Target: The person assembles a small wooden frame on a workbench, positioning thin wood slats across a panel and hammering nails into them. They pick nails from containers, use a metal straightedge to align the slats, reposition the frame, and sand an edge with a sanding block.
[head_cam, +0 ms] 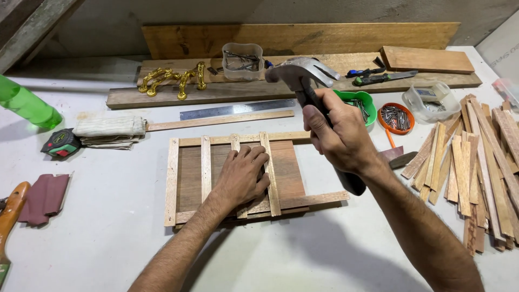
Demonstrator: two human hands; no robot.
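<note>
A brown wooden board [289, 167] lies flat in the middle of the white table, framed and crossed by thin pale wooden slats [206, 167]. My left hand [242, 177] rests palm down on the slats near the board's centre, fingers together, pressing on one slat. My right hand [338, 135] is raised above the board's right end and grips the dark handle of a claw hammer [300, 73], whose metal head is up in the air over the back planks.
A heap of loose slats [476, 167] lies at right. Nail tubs in green [363, 100], orange [396, 118] and clear plastic [243, 61], gold handles [173, 81], a steel ruler [238, 109], tape measure [60, 143], folded cloth [110, 131] and green bottle [27, 105] surround the board.
</note>
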